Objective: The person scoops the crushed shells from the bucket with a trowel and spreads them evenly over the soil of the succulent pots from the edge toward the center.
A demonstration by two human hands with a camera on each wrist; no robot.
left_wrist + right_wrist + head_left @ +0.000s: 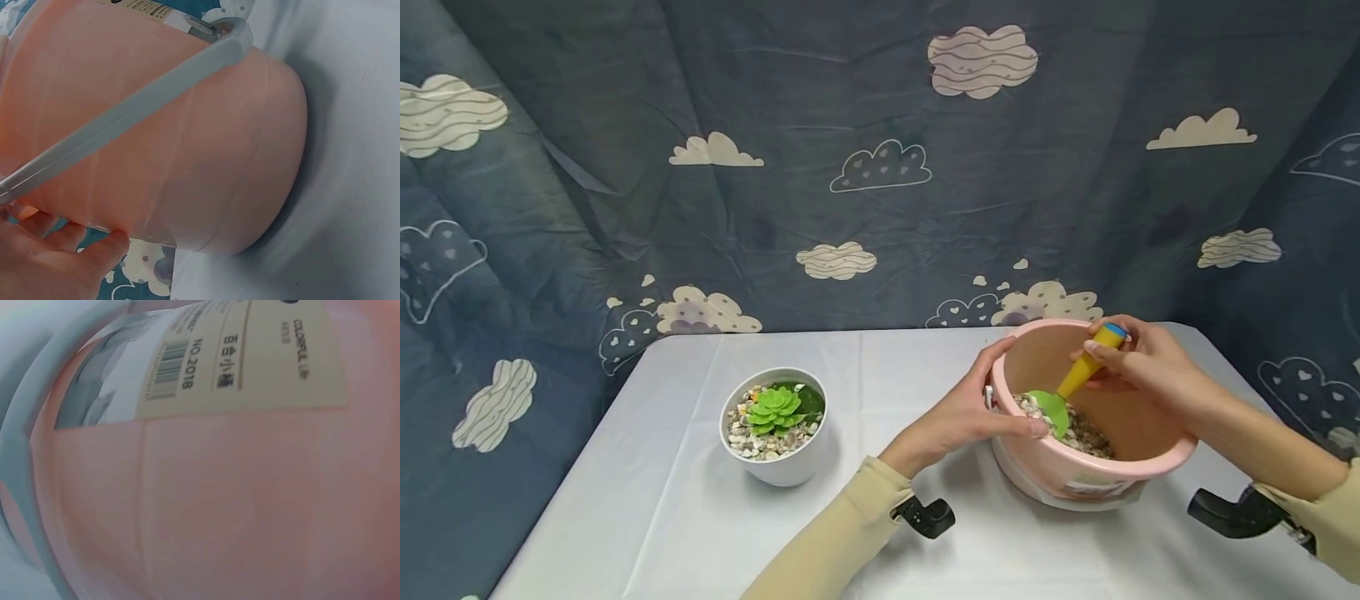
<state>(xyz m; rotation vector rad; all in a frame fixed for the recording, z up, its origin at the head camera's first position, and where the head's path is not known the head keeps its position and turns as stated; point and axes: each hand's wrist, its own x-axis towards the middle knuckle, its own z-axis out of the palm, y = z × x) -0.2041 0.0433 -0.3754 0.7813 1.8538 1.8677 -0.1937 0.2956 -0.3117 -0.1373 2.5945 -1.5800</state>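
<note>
A pink bucket [1090, 462] stands at the right of the table, with pebbles [1086, 437] lying toward the left side of its inside. My left hand [958, 421] grips its left rim, the thumb laid along the near edge; in the left wrist view the fingers rest against the bucket wall [137, 156]. In my right hand [1142, 362] is a small toy shovel [1081, 371] with a yellow handle and blue end. Its green blade points down into the pebbles. The right wrist view holds only the bucket's labelled side [237, 487], without the hand.
To the left on the white table [700, 533] stands a white pot [786, 471] with pebbles and a green succulent [775, 410]. The bucket's grey carrying handle [125, 119] hangs down its outside. Behind the table hangs a dark cloud-patterned cloth [865, 100].
</note>
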